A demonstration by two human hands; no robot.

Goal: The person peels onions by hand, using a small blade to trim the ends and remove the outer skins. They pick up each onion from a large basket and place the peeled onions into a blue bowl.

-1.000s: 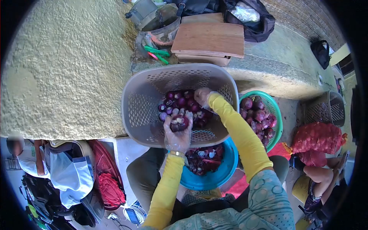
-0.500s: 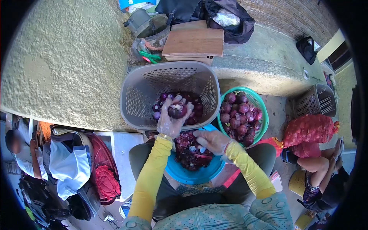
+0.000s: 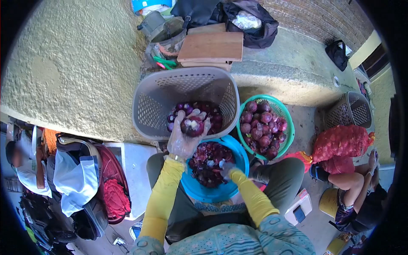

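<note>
My left hand (image 3: 183, 138), in a clear glove, is closed round a red onion (image 3: 192, 126) at the front rim of the grey basket (image 3: 144, 91). Several peeled onions (image 3: 179, 107) lie inside the basket. My right hand (image 3: 228, 169) is blurred over the right side of the blue basin (image 3: 204, 196), and its fingers cannot be made out. Dark red onion skins (image 3: 208, 178) fill the basin. A green basket (image 3: 285, 111) to the right holds several onions (image 3: 264, 129) with their skins on.
Red net sacks of onions (image 3: 340, 144) lie at the right, near a seated person (image 3: 352, 191) and an empty grey basket (image 3: 348, 112). Wooden boards (image 3: 210, 46) and bags (image 3: 255, 25) sit on the ledge. Another person (image 3: 32, 170) is at the far left.
My right hand has moved down and slightly left over the blue basin. My left hand has tilted with the onion, which shows more of its pale top. The view has shifted slightly.
</note>
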